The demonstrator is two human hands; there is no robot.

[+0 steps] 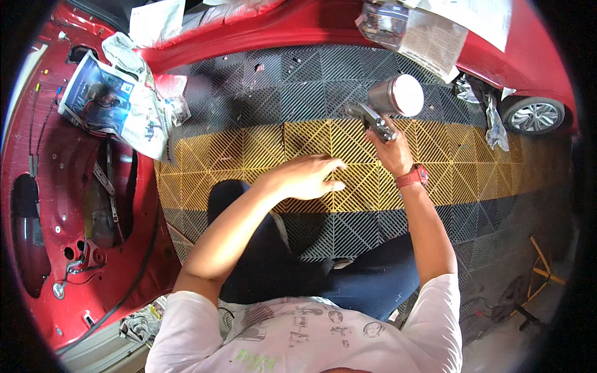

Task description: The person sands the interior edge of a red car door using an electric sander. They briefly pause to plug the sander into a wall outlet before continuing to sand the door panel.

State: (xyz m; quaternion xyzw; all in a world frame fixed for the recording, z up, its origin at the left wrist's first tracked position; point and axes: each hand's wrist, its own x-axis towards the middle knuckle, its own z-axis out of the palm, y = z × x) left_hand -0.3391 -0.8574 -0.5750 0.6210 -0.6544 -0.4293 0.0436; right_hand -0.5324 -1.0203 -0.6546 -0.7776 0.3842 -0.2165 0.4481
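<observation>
My right hand (394,149) is wrapped round the handle of a paint spray gun (374,122), its wrist in a red watch. A metal cup with a white lid (398,97) sits on the gun, which points to the left. My left hand (312,176) hangs in front of my body over the yellow floor tiles, thumb and fingers apart, holding nothing. To the left stands a red car door panel (65,205), its inner side toward me, with newspaper (124,109) over its upper part.
A red car body (249,31) runs along the far side, with newspaper sheets (429,40) on it and a wheel (533,116) at the right. A dark hose or cable (143,267) crosses the door. A yellow stand (544,272) is at the lower right. Grated tiles (460,146) cover the floor.
</observation>
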